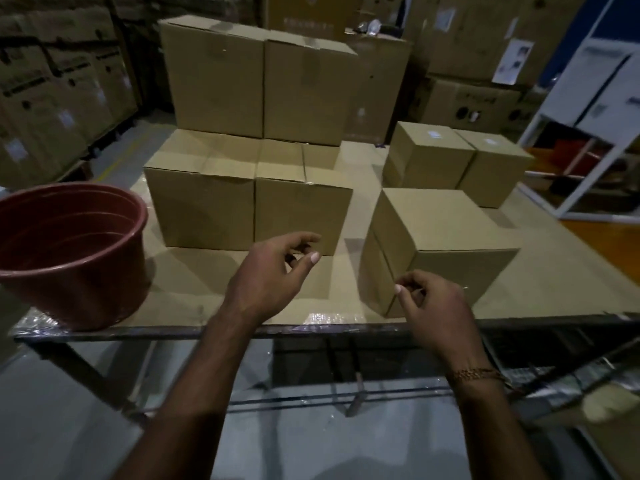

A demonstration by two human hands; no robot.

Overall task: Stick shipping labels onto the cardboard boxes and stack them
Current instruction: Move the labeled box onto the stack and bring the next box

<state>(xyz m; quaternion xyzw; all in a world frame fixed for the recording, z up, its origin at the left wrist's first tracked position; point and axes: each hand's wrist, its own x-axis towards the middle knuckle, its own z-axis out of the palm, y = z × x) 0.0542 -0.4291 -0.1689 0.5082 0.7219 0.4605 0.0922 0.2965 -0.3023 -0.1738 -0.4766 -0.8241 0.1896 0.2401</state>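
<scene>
Two labelled boxes (429, 150) side by side at far right of counter (194, 271). Near box (446, 220) unlabelled on visible faces. Unlabelled stack (249, 133) far left. Left hand (273, 268) and right hand (433, 306) loosely curled, apparently empty; label between fingers impossible to tell. Most labelling left.

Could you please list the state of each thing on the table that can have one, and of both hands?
Near box: closed, no label visible on top, standing alone.
Two far right boxes: closed, a small white label on each top, side by side.
Box stack: closed, two layers.
Red bucket: upright, at the table's left edge.
Left hand: fingers loosely curled, nothing visibly held.
Right hand: fingers curled; whether it holds anything is unclear.
</scene>
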